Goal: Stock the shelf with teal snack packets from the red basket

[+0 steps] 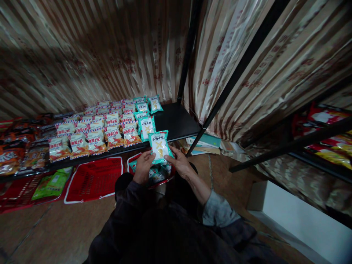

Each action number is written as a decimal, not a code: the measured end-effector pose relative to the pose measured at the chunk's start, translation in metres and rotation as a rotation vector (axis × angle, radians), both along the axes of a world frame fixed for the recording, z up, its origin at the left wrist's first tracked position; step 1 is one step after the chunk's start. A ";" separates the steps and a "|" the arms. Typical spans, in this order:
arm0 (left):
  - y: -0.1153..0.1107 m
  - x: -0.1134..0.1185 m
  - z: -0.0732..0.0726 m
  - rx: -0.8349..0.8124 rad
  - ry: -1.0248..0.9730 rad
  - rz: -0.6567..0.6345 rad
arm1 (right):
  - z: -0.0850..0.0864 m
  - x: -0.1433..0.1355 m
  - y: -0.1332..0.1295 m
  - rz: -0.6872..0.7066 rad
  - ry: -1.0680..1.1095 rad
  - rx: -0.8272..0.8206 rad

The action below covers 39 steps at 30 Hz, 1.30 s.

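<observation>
Teal and glossy, the snack packet (160, 146) sits upright between both hands, its face turned up toward the person. It has a pale window in the middle showing yellowish crisps, white Chinese characters across the top, and crimped edges top and bottom. The left hand (143, 167) grips its lower left corner, thumb on the front; the right hand (180, 161) pinches the lower right edge, fingers curled behind. The packet hovers just in front of the shelf's (178, 121) front lip, above a red basket (134, 159) on the floor that holds more teal packets (156, 173).

On the black shelf just beyond, a short column of matching teal packets (146, 126) runs back toward the curtain. To their left lie neat rows of orange-and-white packets with striped tops (96, 134), and farther left darker orange and brown bags (16, 146), harder to read in the dim light. A bare stretch of shelf lies to the right of the teal column.

On the floor, a second red basket (93, 179) lies beside the first, and a green packet (52, 183) rests in another at the far left. Striped satin curtains (96, 51) hang behind everything. A black upright post (188, 51) rises from the shelf's back corner. To the right, another rack (324, 139) carries red and yellow bags, with a white box (297, 216) under it.
</observation>
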<state>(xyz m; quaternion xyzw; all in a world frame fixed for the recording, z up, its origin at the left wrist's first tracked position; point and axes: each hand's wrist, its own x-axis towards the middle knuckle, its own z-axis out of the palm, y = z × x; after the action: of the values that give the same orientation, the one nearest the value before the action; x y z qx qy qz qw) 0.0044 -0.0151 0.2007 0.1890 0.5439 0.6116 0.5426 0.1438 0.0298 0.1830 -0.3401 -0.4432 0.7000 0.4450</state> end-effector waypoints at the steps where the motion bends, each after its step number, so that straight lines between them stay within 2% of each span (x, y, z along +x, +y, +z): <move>1: 0.001 0.001 -0.001 0.000 0.001 0.001 | 0.001 0.000 0.000 -0.002 -0.001 -0.003; 6: 0.005 0.003 -0.005 0.011 0.026 0.002 | -0.002 0.004 0.002 -0.009 0.022 -0.026; 15: 0.009 0.013 -0.005 0.062 0.087 -0.023 | -0.002 0.013 0.007 -0.024 0.078 -0.105; 26: 0.025 0.036 -0.010 0.094 0.101 -0.072 | -0.016 0.027 0.028 -0.162 -0.002 -0.033; 33: 0.044 0.045 -0.013 0.066 0.117 -0.044 | -0.014 0.035 0.045 -0.170 -0.056 -0.019; 39: 0.057 0.047 -0.016 0.062 0.151 -0.021 | -0.020 0.034 0.056 -0.182 -0.064 -0.008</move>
<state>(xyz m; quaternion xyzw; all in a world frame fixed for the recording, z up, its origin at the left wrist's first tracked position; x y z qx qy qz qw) 0.0517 0.0420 0.1849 0.2569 0.5621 0.6064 0.5004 0.1781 0.0855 0.1632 -0.4030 -0.4217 0.6470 0.4910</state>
